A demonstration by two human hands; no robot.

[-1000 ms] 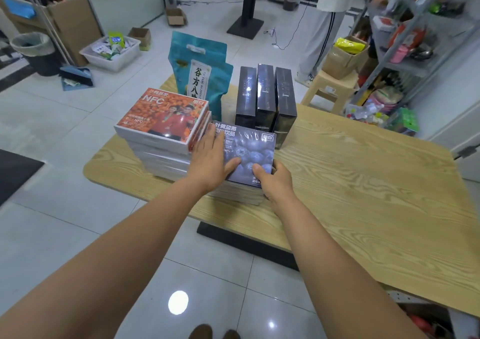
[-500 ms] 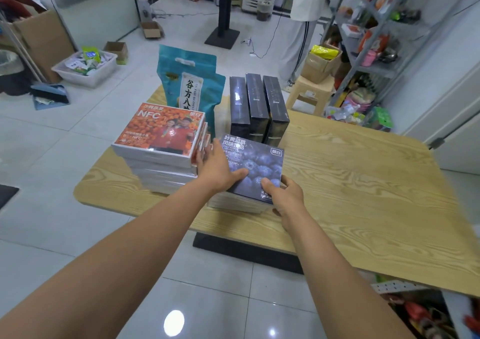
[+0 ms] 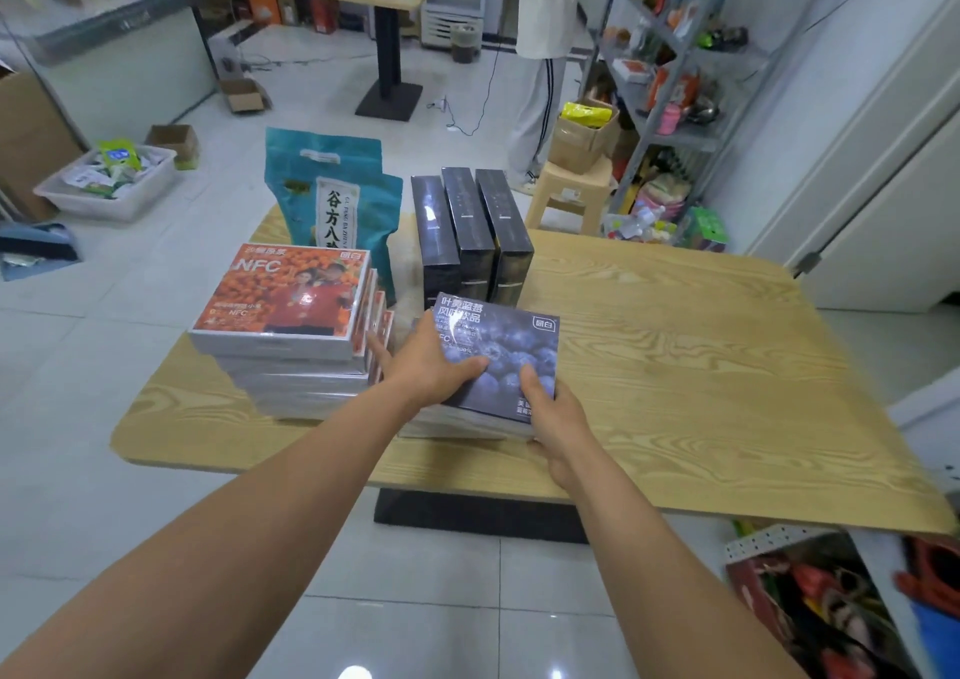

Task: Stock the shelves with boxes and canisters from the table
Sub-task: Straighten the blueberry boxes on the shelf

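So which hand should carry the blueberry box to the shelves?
Probably the right hand: it grips the blueberry box at its near corner, and the shelves stand on that side.

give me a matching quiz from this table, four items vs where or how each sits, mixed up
Things:
1 blue box
2 orange box
3 teal bag
4 black boxes

States:
A upright, three side by side
B held by the left hand and right hand
C flat on top of the tall stack
D standing behind that stack

Pairs: 1-B, 2-C, 3-D, 4-A
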